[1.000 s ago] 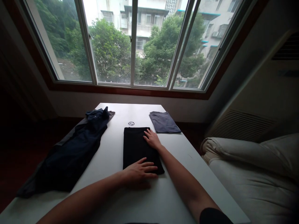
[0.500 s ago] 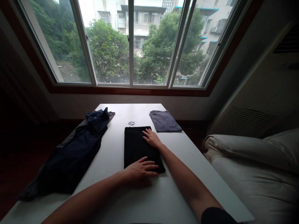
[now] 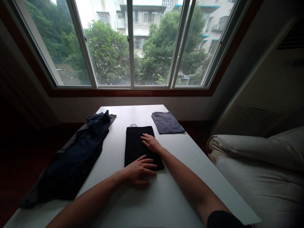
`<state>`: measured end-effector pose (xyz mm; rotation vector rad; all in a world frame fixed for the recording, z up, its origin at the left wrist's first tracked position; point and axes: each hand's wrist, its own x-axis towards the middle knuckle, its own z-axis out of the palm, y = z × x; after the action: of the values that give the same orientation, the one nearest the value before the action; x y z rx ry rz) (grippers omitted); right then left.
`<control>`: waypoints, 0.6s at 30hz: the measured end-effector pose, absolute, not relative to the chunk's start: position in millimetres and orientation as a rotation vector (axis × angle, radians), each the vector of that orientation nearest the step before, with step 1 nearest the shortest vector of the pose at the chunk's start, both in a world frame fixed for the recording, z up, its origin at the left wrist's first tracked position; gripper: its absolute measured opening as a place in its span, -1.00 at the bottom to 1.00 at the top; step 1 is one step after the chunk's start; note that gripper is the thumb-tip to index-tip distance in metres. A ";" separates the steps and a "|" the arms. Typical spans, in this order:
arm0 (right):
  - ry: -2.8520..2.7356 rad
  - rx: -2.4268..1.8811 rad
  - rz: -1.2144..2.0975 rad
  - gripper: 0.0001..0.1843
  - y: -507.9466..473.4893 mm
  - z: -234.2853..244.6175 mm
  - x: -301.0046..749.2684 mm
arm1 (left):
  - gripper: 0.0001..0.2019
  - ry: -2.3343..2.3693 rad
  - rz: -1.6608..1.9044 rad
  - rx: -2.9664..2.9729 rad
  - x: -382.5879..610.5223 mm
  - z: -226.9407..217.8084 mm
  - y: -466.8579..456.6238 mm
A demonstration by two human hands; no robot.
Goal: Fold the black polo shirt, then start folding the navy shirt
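Note:
A black garment (image 3: 134,144), folded into a flat rectangle, lies in the middle of the white table (image 3: 182,177). Fingers spread, my right hand (image 3: 151,143) rests on its upper right part. My left hand (image 3: 139,171) is at its near edge, with the fingers apart over the cloth and the thumb hanging over the table. Which kind of garment it is, the folds do not show. Beyond it and to the right lies a folded grey garment (image 3: 167,123).
Dark trousers (image 3: 78,155) and greyer clothing beneath them lie along the table's left side, partly over the edge. A round dark mark (image 3: 133,125) shows just past the black garment. A pale sofa (image 3: 256,158) stands at the right; a window (image 3: 130,47) is ahead.
The black garment has moved slightly away from me, up against the round mark, and its near edge sits straighter. My left hand has shifted a little forward and left with it.

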<state>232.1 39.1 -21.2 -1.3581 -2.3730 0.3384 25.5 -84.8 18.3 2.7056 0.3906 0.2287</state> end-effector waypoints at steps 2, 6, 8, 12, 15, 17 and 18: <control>-2.311 -1.420 0.307 -0.51 41.8 -23.1 238.5 | -0.53 0.431 0.287 2.664 26.1 14.9 -85.9; -2.231 -1.464 0.213 -0.53 39.6 -19.6 240.5 | -0.62 0.836 0.524 2.618 27.9 11.1 -81.5; -2.169 -1.481 0.179 -0.56 35.8 -14.9 236.5 | -0.59 1.108 0.676 2.571 25.0 10.5 -74.7; -2.153 -1.494 0.156 -0.57 23.4 -8.6 222.1 | -0.47 1.483 0.759 2.493 7.0 2.1 -50.7; -2.297 -1.504 0.188 -0.52 12.0 -13.1 207.4 | -0.40 1.558 0.515 2.520 -7.8 -11.5 -31.7; -2.349 -1.507 0.190 -0.46 8.2 -18.8 200.4 | -0.38 1.591 0.398 2.519 -12.9 -19.4 -23.9; -2.356 -1.509 0.187 -0.44 8.4 -21.4 199.2 | -0.37 1.611 0.376 2.512 -14.0 -22.1 -21.9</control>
<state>199.2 8.4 -21.4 -1.5090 -2.3565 0.1869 -14.0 -21.9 -22.1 2.5121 1.6105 0.3761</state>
